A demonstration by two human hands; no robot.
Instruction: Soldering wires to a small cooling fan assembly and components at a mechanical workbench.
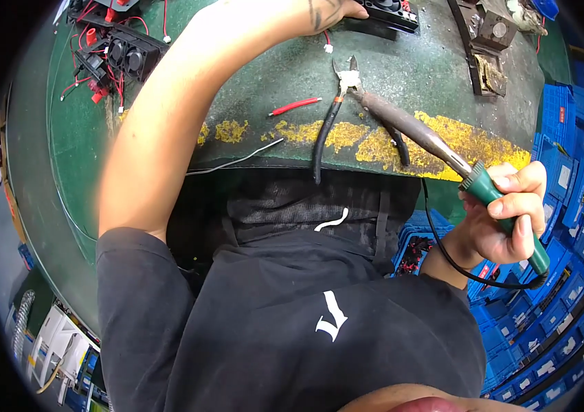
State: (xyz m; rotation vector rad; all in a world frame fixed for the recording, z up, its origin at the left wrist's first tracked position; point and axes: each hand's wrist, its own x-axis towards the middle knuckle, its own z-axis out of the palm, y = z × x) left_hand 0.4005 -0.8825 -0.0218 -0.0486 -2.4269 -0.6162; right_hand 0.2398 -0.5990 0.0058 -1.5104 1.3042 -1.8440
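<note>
My right hand [515, 213] is closed around the green handle of a soldering iron [436, 141]. The iron's dark barrel slants up and left, its front end over a pair of cutting pliers [326, 137] with black grips on the bench. My left hand [333, 10] reaches to the top edge, its thumb beside a black housing with a small fan [389, 12]. Its other fingers lie outside the picture, so its grip does not show. A short red tube or wire piece [295, 106] and a strand of solder-like wire [237, 162] lie near the bench's front.
Fan units with red wires [124, 55] are heaped at the back left of the green bench [251, 89]. A dark metal stand [488, 51] is at the back right. Blue bins [567, 178] are stacked at right. The iron's black cable [443, 247] loops below my right hand.
</note>
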